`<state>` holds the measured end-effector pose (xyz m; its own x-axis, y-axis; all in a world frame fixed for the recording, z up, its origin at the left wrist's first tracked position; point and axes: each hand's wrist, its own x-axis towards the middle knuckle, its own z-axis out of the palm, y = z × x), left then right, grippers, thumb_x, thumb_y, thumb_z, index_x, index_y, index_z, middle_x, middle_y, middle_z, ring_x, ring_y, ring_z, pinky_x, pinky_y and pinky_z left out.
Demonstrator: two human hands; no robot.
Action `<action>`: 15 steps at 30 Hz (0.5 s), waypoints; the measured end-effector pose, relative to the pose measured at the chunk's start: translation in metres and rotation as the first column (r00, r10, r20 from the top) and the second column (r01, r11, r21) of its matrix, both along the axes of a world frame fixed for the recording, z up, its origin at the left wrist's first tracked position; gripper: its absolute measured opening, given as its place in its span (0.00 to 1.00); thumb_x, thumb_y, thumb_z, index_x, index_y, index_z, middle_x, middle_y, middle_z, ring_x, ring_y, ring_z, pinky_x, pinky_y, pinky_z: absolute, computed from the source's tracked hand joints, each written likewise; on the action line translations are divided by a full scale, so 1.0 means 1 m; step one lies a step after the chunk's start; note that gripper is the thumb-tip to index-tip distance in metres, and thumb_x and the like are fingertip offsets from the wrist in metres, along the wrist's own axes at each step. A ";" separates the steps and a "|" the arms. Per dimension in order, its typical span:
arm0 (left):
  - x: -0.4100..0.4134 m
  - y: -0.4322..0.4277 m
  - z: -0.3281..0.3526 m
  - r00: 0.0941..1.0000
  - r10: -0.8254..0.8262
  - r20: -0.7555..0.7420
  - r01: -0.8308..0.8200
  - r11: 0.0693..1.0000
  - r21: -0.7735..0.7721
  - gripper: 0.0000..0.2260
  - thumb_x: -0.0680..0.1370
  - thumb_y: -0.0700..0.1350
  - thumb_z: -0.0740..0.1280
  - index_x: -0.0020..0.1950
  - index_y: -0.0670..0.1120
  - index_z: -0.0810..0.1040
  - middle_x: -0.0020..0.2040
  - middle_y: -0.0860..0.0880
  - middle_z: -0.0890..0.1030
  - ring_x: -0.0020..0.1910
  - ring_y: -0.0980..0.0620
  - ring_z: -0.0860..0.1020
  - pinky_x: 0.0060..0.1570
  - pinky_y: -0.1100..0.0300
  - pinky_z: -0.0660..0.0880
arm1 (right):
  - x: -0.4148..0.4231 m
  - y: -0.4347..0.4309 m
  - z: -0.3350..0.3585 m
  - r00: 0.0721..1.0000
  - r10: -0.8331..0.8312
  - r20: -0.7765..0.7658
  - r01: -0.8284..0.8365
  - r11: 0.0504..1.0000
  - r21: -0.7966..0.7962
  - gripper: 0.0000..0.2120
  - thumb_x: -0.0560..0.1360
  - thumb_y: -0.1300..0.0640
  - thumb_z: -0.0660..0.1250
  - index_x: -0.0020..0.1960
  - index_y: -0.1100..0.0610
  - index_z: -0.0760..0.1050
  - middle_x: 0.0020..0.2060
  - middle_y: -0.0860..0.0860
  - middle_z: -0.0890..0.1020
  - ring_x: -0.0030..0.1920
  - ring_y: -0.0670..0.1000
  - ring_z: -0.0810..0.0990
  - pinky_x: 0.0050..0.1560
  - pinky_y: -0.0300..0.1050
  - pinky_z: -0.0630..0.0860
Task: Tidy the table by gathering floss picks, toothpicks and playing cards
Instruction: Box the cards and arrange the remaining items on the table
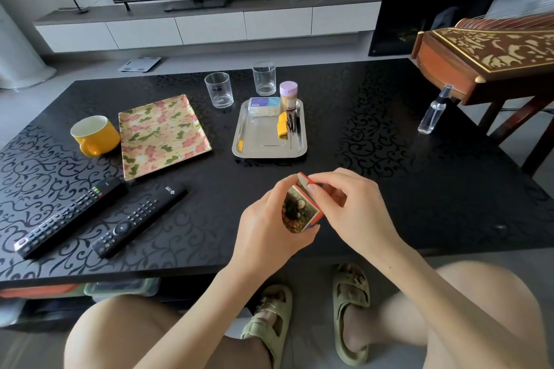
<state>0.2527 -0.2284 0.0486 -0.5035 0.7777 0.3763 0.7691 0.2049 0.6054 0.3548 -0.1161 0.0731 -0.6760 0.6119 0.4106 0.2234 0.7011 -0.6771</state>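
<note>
Now tucking the flap on the card box, as best I can judge

Right fingertips pinch the red flap at the top of the card box, and my right hand arches over it; my left hand curls round the box body, holding it tilted just above the near part of the black table. To do this well I should keep the left grip firm on the sides without squashing the mouth, fold the flap straight and slide its tongue in squarely so no card edge catches. Farther out, the steel tray holds the floss pick box and has the toothpick jar at its far right corner; its near half looks the likely spot for the cards
</note>
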 end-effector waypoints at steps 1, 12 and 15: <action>0.000 0.000 0.001 1.000 -0.001 0.001 0.001 1.000 -0.005 0.33 0.65 0.52 0.76 0.66 0.57 0.66 0.53 0.58 0.79 0.52 0.63 0.74 0.46 0.79 0.69 | 0.000 0.001 -0.001 1.000 -0.004 -0.012 0.004 1.000 -0.003 0.10 0.75 0.55 0.67 0.54 0.55 0.82 0.41 0.45 0.81 0.38 0.36 0.77 0.37 0.26 0.71; 0.003 0.005 0.005 0.999 0.049 -0.017 -0.049 0.998 -0.039 0.31 0.65 0.53 0.77 0.65 0.52 0.68 0.50 0.56 0.80 0.45 0.60 0.78 0.39 0.79 0.67 | -0.003 0.001 -0.004 0.997 -0.052 -0.053 0.054 0.998 0.035 0.08 0.75 0.56 0.68 0.50 0.57 0.83 0.39 0.48 0.83 0.40 0.42 0.80 0.38 0.31 0.77; 0.003 0.006 0.003 0.997 0.060 -0.041 -0.061 0.998 -0.027 0.31 0.64 0.52 0.77 0.64 0.52 0.68 0.49 0.55 0.81 0.44 0.58 0.80 0.38 0.77 0.69 | -0.005 -0.001 -0.005 0.997 -0.051 -0.053 0.055 0.996 0.070 0.07 0.74 0.56 0.68 0.49 0.57 0.84 0.38 0.48 0.82 0.38 0.43 0.80 0.34 0.32 0.76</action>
